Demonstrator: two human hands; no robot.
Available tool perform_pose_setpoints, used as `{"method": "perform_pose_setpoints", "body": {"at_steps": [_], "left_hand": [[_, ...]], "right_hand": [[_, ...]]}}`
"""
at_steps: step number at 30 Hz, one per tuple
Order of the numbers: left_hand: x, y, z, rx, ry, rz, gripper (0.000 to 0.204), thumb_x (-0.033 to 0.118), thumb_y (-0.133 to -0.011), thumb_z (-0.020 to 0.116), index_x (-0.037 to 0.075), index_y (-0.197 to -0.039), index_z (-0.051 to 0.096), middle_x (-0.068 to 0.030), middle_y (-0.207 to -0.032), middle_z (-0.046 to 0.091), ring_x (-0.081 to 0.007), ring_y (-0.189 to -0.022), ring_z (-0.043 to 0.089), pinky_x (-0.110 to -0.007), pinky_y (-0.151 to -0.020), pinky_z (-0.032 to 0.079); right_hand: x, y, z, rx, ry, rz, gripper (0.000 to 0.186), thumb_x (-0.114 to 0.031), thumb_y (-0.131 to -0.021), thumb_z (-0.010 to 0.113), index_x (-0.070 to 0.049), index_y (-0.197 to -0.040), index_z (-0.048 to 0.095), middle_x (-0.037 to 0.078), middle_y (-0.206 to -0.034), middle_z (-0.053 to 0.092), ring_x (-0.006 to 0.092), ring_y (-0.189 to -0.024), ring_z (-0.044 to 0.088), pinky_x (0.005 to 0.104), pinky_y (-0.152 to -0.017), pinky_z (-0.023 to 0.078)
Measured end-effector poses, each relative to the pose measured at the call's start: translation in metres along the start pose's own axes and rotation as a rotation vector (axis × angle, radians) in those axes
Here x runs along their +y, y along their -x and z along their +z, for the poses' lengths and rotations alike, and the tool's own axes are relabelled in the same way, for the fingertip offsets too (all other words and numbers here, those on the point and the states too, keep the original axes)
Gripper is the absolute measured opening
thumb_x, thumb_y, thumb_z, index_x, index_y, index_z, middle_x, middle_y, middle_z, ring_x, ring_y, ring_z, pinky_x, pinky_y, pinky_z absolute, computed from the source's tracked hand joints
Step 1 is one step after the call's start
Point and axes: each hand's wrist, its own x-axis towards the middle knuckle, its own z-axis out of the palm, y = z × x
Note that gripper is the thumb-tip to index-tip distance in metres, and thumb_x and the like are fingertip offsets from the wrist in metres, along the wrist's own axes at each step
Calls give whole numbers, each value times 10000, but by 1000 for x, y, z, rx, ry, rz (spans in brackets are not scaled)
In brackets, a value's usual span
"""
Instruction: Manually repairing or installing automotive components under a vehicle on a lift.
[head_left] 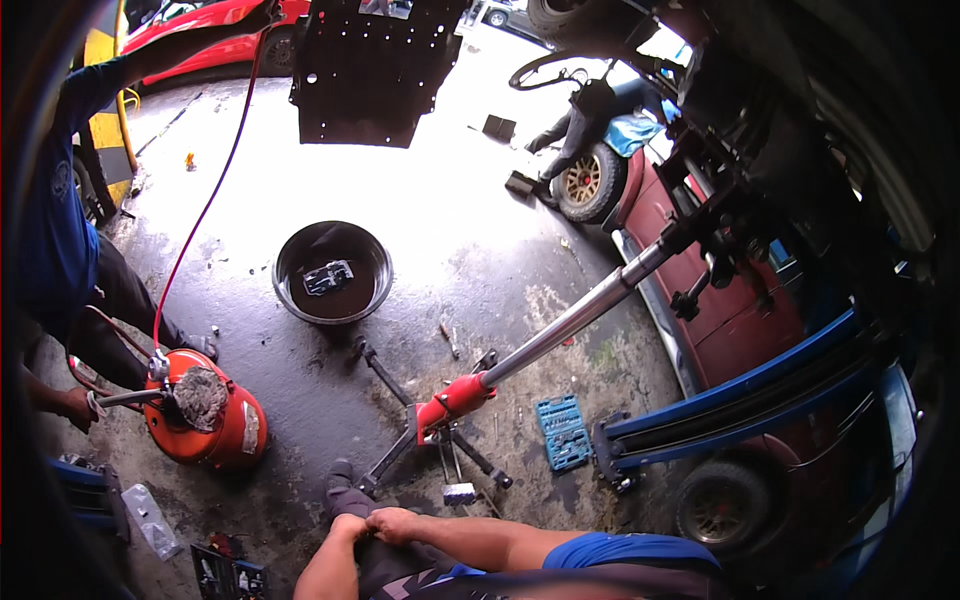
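Note:
My left hand (347, 527) and my right hand (393, 524) are close together over my dark trousers at the lower edge. Both have their fingers curled in; anything inside them is too small or hidden to make out. In front of them stands a red telescopic floor jack (455, 404) on spread dark legs. Its silver shaft (570, 312) slants up to the right toward the underside of a raised vehicle. A small metal pedal (459, 493) sits low on the jack's base, just beyond my right hand.
On the left, a co-worker in a blue shirt (50, 215) has one hand near an orange tank (240, 425) with a red hose. A black basin (333, 314) holds dark liquid. An open turquoise socket case (564, 433) lies beside a blue lift arm (735, 388). A perforated panel (375, 80) hangs ahead.

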Motion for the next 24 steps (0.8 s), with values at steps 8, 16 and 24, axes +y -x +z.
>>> {"method": "perform_pose_setpoints", "body": {"at_steps": [8,16,24], "left_hand": [[31,63,-19,-355,897,257,924,764,-884,309,-6,-1361,489,-150,-1409,478,-285,-1268,471,-437,-1073,333],[29,42,-71,-20,217,380,703,600,-899,510,-13,-1236,591,-231,-1230,608,-308,-1172,573,-407,-996,421],[272,372,-383,1163,366,1711,93,-13,-849,672,7,-935,643,-120,-911,665,-174,-763,641,-286,-711,511]], "right_hand": [[-4,-3,-19,14,-33,-23,224,-116,-753,581,-21,-949,629,218,-986,650,403,-948,610,474,-803,483],[21,45,-90,89,-253,264,467,-167,-820,493,0,-1248,574,211,-1265,586,314,-1214,540,382,-1046,407],[3,161,-167,515,-391,468,441,-148,-834,505,-43,-1255,583,160,-1024,673,226,-918,641,342,-838,495]]}}
